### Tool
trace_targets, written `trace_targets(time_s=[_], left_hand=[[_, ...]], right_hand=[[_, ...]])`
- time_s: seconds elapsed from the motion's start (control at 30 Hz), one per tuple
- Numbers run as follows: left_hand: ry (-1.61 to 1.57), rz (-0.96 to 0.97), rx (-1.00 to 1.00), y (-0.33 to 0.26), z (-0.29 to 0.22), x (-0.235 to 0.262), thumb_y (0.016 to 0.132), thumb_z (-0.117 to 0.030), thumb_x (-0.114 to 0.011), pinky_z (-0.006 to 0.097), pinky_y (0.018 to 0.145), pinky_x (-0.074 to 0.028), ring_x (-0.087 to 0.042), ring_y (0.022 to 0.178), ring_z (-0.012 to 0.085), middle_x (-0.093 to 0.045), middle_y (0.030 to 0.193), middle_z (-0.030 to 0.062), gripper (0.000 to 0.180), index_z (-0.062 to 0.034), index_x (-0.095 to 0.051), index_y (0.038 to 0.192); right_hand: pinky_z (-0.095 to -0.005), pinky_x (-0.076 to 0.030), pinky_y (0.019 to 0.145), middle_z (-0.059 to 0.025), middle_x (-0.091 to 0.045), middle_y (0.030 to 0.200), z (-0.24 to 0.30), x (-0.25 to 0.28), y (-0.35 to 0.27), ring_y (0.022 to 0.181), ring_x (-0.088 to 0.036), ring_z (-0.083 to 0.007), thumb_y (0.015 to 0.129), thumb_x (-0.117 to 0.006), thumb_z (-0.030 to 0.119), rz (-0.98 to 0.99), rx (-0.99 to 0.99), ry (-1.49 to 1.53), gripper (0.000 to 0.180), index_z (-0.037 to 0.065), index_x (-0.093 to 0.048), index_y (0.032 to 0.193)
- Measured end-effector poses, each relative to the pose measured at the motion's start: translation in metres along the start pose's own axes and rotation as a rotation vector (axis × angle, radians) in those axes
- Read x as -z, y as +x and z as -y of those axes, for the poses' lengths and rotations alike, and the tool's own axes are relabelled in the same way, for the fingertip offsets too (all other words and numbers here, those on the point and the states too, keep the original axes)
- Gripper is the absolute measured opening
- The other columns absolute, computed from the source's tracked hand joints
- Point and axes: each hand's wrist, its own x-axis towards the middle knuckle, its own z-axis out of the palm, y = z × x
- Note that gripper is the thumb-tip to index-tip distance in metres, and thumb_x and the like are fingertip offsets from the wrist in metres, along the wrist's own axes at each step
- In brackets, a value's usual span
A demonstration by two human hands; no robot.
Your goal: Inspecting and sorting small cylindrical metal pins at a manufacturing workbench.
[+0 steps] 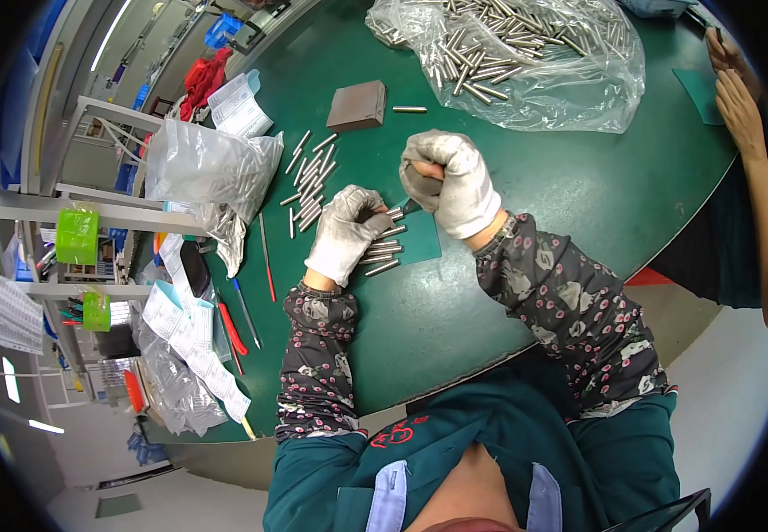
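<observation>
My left hand [346, 232], in a white work glove, is closed with fingertips pinching a short steel pin [395, 214]. Below those fingers, several more pins [384, 249] lie side by side on a green sheet [421, 238]. My right hand [453, 184], also gloved, makes a fist just to the right. From its underside a slim dark tip [411, 207] points toward the pinched pin; the rest of that tool is hidden in the glove. Beyond my left hand lies a loose group of steel pins [311, 182].
A steel block [356, 105] and a single pin [410, 109] lie farther back. Behind them is a large clear bag [570, 97] of pins. Another plastic bag [213, 167], red-handled pliers [230, 326] and papers [184, 332] occupy the left. A co-worker's hand [739, 106] is at far right.
</observation>
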Motion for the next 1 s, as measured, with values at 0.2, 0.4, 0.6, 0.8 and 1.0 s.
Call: trace_targets(time_s=[0.2, 0.4, 0.6, 0.8, 1.0], left_hand=[[-0.014, 0.0, 0.016, 0.0, 0.001, -0.002, 0.065, -0.003, -0.069, 0.029, 0.066, -0.046, -0.057, 0.072, 0.0204, -0.057, 0.077, 0.0071, 0.02, -0.0024, -0.058, 0.082], [-0.037, -0.012, 0.029, -0.001, 0.004, -0.001, 0.066, -0.003, -0.068, 0.029, 0.066, -0.046, -0.057, 0.071, 0.02, -0.057, 0.077, 0.0072, 0.019, -0.0027, -0.058, 0.082], [-0.008, 0.002, 0.018, 0.0, 0.002, -0.001, 0.065, -0.003, -0.069, 0.028, 0.064, -0.047, -0.057, 0.07, 0.0197, -0.057, 0.076, 0.0071, 0.019, -0.0027, -0.058, 0.081], [-0.01, -0.005, 0.008, 0.001, -0.001, -0.002, 0.065, -0.003, -0.069, 0.03, 0.063, -0.046, -0.057, 0.07, 0.0214, -0.057, 0.076, 0.0074, 0.019, -0.0034, -0.059, 0.081], [0.064, -0.042, -0.117, 0.0, 0.002, -0.002, 0.064, -0.004, -0.07, 0.031, 0.065, -0.046, -0.057, 0.072, 0.0236, -0.057, 0.077, 0.0079, 0.02, -0.0041, -0.059, 0.08]], right_hand=[[-0.0237, -0.021, 0.037, 0.0016, -0.027, 0.047, 0.0, 0.0, -0.001, 0.039, -0.027, -0.0093, 0.083, -0.037, 0.027, -0.016, 0.006, 0.022, 0.035, 0.011, -0.032, 0.053], [-0.0238, -0.02, 0.037, 0.0016, -0.027, 0.047, -0.001, -0.001, -0.001, 0.039, -0.027, -0.0094, 0.084, -0.036, 0.026, -0.029, -0.008, 0.026, 0.034, 0.011, -0.032, 0.054], [-0.0235, -0.019, 0.037, 0.0016, -0.027, 0.047, 0.001, -0.002, -0.001, 0.04, -0.026, -0.0092, 0.084, -0.036, 0.026, -0.024, -0.041, 0.036, 0.034, 0.011, -0.032, 0.054], [-0.0232, -0.019, 0.037, 0.0016, -0.026, 0.046, 0.002, -0.007, -0.002, 0.04, -0.026, -0.0089, 0.084, -0.037, 0.029, -0.004, -0.016, -0.059, 0.035, 0.01, -0.032, 0.054], [-0.0234, -0.019, 0.037, 0.0021, -0.026, 0.046, 0.003, -0.005, -0.002, 0.039, -0.025, -0.0087, 0.082, -0.038, 0.028, -0.038, -0.021, -0.025, 0.034, 0.011, -0.033, 0.053]])
